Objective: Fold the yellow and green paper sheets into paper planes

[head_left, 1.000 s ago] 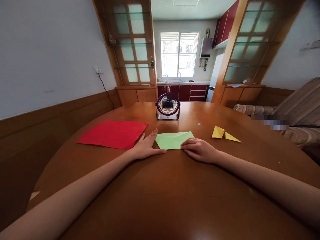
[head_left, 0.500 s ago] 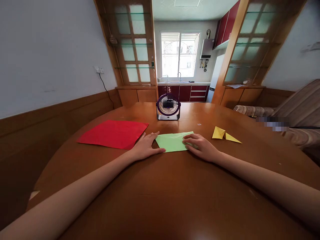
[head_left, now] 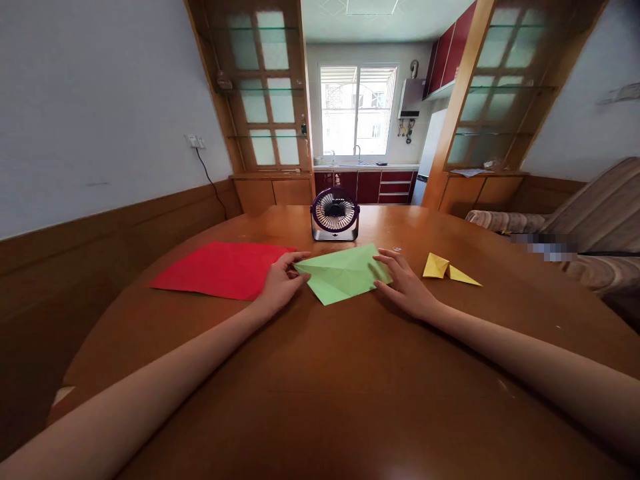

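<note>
A sheet of light green paper [head_left: 345,273] with crease lines lies at a slant on the wooden table in front of me. My left hand [head_left: 283,277] has its left corner between thumb and fingers. At the paper's right edge is my right hand [head_left: 407,283], fingers spread apart, with the fingertips touching the edge. Partly behind my left hand lies a large sheet of red paper [head_left: 215,270]. To the right of my right hand sits a folded yellow paper piece [head_left: 437,267] with a long pointed end.
A small dark purple fan [head_left: 335,215] stands on the table [head_left: 320,387] beyond the green paper. A striped armchair [head_left: 605,220] is at the right. Wooden cabinets with glass shelves flank a kitchen opening with a window [head_left: 357,110].
The green paper has turned counterclockwise and shows more of its creased surface. My left hand has moved slightly away from me to its left corner; my right hand has shifted to the right edge.
</note>
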A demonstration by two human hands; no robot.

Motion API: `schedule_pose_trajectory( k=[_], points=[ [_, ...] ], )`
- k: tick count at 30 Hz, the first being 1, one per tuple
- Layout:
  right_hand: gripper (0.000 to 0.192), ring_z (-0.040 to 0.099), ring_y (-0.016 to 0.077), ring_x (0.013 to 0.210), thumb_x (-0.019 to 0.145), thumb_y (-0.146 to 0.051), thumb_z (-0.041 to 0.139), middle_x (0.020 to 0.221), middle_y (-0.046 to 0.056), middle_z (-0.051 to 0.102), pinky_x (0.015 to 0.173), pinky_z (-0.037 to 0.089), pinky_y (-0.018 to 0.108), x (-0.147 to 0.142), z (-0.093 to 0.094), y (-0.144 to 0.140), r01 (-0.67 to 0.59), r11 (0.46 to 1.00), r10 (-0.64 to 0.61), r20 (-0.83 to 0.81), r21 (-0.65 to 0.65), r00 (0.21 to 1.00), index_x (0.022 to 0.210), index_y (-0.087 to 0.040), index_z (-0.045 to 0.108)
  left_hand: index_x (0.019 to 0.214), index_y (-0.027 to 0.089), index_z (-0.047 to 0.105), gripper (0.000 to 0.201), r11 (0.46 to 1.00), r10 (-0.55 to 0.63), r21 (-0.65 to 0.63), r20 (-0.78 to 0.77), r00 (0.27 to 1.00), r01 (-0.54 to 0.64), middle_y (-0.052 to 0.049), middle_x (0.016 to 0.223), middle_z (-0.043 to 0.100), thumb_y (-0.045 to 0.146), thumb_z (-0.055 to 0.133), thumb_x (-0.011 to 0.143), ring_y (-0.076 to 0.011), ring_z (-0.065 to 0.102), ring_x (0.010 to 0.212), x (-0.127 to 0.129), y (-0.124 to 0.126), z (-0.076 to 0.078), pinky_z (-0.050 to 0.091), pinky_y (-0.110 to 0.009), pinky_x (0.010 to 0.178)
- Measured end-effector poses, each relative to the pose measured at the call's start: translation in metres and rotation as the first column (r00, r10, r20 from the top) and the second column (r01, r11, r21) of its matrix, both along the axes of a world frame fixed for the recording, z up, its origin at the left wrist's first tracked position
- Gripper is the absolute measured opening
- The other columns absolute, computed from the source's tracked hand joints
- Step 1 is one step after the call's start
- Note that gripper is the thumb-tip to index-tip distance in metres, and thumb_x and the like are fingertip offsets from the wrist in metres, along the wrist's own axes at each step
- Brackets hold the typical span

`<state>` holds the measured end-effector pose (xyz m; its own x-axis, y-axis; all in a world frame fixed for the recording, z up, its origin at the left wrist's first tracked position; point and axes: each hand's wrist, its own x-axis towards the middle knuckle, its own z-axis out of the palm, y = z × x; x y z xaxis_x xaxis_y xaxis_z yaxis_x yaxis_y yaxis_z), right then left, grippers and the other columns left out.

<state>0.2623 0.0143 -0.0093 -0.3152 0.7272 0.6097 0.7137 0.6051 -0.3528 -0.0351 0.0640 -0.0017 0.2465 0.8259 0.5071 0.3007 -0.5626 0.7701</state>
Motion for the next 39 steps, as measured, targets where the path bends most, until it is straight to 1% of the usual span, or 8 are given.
schedule_pose_trajectory(
  k=[2,4,8,12,16,24,33,39],
  points=[
    [0.05,0.035,0.0295,0.137,0.09,-0.03,0.053,0.146,0.012,0.035,0.112,0.033,0.056,0.0,0.0,0.0,-0.005,1.0,0.006,-0.01,0.023,1.0,0.137,-0.027,0.036,0.115,0.02,0.062,0.034,0.982,0.071,0.176,-0.007,0.997,-0.069,-0.006,0.104,0.06,0.024,0.059,0.081,-0.0161,0.06,0.084,-0.001,-0.005,0.006,0.053,-0.032,0.073],
    [0.055,0.032,0.0298,0.139,0.09,-0.028,0.053,0.147,0.013,0.034,0.113,0.031,0.056,-0.001,0.001,-0.001,-0.011,0.999,0.012,-0.016,0.044,1.0,0.141,-0.028,0.031,0.112,0.024,0.063,0.029,0.924,0.133,0.368,-0.044,0.99,-0.107,-0.004,0.104,0.057,0.02,0.056,0.085,-0.0166,0.058,0.092,-0.002,-0.012,0.013,0.053,-0.033,0.08],
    [0.063,0.032,0.0296,0.139,0.089,-0.026,0.052,0.147,0.013,0.034,0.112,0.033,0.055,-0.002,0.003,-0.002,-0.032,0.998,0.035,-0.038,0.059,0.999,0.145,-0.027,0.024,0.114,0.026,0.062,0.03,0.788,0.107,0.616,-0.165,0.98,0.018,-0.005,0.103,0.055,0.013,0.048,0.092,-0.0161,0.057,0.098,-0.003,-0.022,0.02,0.051,-0.034,0.087],
    [0.063,0.031,0.0287,0.139,0.088,-0.024,0.052,0.147,0.014,0.033,0.113,0.032,0.053,-0.002,0.004,-0.002,-0.037,0.994,0.042,-0.052,0.1,0.998,0.145,-0.025,0.025,0.11,0.025,0.064,0.028,0.702,0.081,0.7,-0.264,0.961,0.133,-0.006,0.101,0.057,0.012,0.048,0.092,-0.0156,0.059,0.09,-0.002,-0.023,0.016,0.052,-0.03,0.078],
    [0.052,0.033,0.0285,0.138,0.089,-0.023,0.052,0.146,0.013,0.034,0.114,0.03,0.053,-0.002,0.003,-0.002,-0.015,0.993,0.017,-0.019,0.118,1.0,0.138,-0.025,0.035,0.106,0.023,0.065,0.024,0.711,0.092,0.676,-0.362,0.928,0.193,-0.008,0.108,0.057,0.013,0.049,0.09,-0.0165,0.06,0.091,-0.005,-0.02,0.011,0.053,-0.031,0.079],
    [0.034,0.047,0.0289,0.126,0.09,-0.023,0.051,0.13,0.012,0.047,0.106,0.041,0.054,-0.002,0.002,-0.003,-0.047,0.997,0.045,0.037,0.067,0.998,0.124,-0.025,0.05,0.101,0.02,0.067,0.02,0.786,0.097,0.575,-0.481,0.871,0.229,-0.01,0.116,0.06,0.019,0.05,0.09,-0.0176,0.065,0.091,-0.005,-0.017,0.006,0.055,-0.034,0.081],
    [0.022,0.057,0.0263,0.11,0.089,-0.022,0.051,0.117,0.012,0.055,0.096,0.049,0.049,-0.004,0.004,-0.005,-0.062,0.998,0.059,0.104,0.028,0.993,0.109,-0.022,0.061,0.132,0.022,0.054,0.041,0.832,0.118,0.508,-0.553,0.825,0.223,-0.01,0.138,0.053,0.018,0.039,0.094,-0.0228,0.058,0.12,-0.007,-0.011,0.001,0.051,-0.04,0.099],
    [0.033,0.045,0.031,0.129,0.088,-0.022,0.052,0.141,0.014,0.045,0.106,0.039,0.056,-0.005,0.004,-0.006,-0.093,0.993,0.077,0.212,0.066,0.974,0.121,-0.022,0.056,0.14,0.022,0.045,0.046,0.808,0.134,0.541,-0.556,0.821,0.234,-0.01,0.142,0.048,0.015,0.037,0.095,-0.0222,0.051,0.128,-0.008,-0.01,0.0,0.048,-0.04,0.102]
  ],
)
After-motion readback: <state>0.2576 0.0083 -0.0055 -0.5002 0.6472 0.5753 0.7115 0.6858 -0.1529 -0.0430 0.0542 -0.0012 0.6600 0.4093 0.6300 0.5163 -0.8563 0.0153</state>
